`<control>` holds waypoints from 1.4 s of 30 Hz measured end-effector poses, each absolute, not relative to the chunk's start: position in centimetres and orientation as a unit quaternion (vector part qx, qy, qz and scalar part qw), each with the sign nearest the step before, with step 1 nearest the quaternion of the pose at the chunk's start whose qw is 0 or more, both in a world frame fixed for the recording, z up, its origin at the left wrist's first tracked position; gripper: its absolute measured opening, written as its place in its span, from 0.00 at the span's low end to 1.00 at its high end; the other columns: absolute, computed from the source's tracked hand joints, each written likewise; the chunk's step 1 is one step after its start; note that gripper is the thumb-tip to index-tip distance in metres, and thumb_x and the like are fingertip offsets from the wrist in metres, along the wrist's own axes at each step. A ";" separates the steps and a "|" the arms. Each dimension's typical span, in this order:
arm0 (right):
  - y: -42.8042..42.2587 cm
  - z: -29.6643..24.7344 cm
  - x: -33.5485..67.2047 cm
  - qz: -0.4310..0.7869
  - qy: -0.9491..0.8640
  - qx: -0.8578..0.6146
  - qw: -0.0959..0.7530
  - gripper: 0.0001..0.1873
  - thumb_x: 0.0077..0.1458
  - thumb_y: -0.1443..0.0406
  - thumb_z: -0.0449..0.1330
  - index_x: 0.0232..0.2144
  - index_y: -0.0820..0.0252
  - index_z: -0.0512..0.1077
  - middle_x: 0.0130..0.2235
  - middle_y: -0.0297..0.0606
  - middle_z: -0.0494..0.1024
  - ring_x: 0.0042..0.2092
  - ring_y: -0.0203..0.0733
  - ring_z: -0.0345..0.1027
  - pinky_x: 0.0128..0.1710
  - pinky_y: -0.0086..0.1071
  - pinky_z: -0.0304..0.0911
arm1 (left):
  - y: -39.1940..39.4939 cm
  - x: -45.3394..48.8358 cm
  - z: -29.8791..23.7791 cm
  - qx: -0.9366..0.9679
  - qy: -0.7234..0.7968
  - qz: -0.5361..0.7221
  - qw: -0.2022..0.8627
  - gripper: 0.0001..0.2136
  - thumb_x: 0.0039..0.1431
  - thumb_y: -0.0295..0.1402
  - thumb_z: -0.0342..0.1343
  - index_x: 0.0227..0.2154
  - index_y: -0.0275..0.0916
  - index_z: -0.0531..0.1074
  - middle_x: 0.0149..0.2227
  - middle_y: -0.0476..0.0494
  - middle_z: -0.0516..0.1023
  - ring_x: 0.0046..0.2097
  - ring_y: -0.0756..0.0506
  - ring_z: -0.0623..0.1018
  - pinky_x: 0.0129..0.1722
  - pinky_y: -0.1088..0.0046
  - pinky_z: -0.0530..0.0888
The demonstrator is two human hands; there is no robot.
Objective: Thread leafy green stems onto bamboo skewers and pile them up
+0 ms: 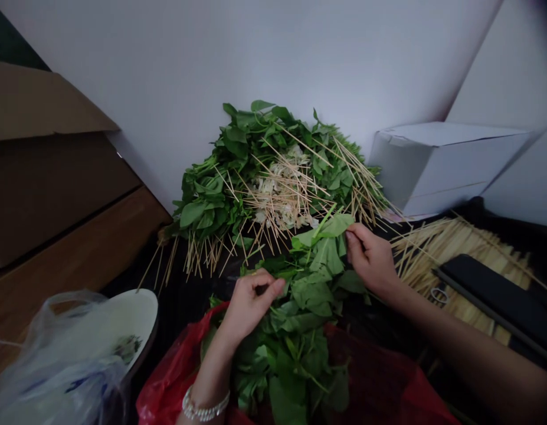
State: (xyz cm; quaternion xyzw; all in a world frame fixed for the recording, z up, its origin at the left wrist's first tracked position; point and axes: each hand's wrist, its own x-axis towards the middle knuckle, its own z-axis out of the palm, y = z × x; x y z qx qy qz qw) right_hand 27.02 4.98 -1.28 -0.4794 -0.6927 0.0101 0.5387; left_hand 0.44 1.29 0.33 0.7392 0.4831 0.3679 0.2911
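My right hand (373, 260) pinches the edge of a broad green leaf (333, 227) at the top of a heap of loose leafy greens (313, 295). The greens spill out of a red plastic bag (178, 360) in front of me. Over the left side of this heap, my left hand (251, 301) is closed, thumb against the curled fingers; what it grips, if anything, is hidden. Beyond both hands lies a large pile of skewered leafy greens (206, 198). Pale, shredded-looking pieces on wooden skewers (282, 192) rest in its middle.
A white bowl (151, 310) with a clear plastic bag (47, 360) stands at left, near a cardboard box (47, 183). At right, loose wooden skewers (468, 242) lie under a dark phone (490, 289) with a ring. A white box (454, 165) stands against the wall.
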 end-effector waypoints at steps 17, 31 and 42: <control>4.6 -1.1 26.3 0.016 -0.707 -0.450 0.545 0.09 0.65 0.64 0.49 0.33 0.57 0.67 0.25 0.31 0.70 0.24 0.35 0.64 0.26 0.28 0.57 | 1.1 -1.0 0.3 0.587 0.400 0.268 0.651 0.11 0.51 0.36 0.69 0.36 0.36 0.84 0.28 0.41 0.83 0.27 0.51 0.76 0.29 0.78 0.72; 4.1 -1.2 26.1 0.025 -0.714 -0.438 0.546 0.08 0.65 0.66 0.49 0.34 0.56 0.65 0.25 0.29 0.67 0.24 0.34 0.63 0.26 0.28 0.56 | 1.9 -1.8 0.6 0.363 0.351 0.576 0.644 0.16 0.43 0.32 0.74 0.38 0.38 0.82 0.30 0.46 0.82 0.29 0.53 0.78 0.29 0.83 0.74; 2.0 -0.9 24.7 0.027 -0.771 -0.364 0.522 0.09 0.65 0.69 0.47 0.30 0.54 0.60 0.24 0.28 0.65 0.23 0.33 0.60 0.24 0.27 0.54 | 2.2 -0.9 0.4 0.374 0.369 0.633 0.568 0.18 0.44 0.37 0.73 0.40 0.41 0.82 0.29 0.48 0.82 0.31 0.51 0.78 0.33 0.79 0.74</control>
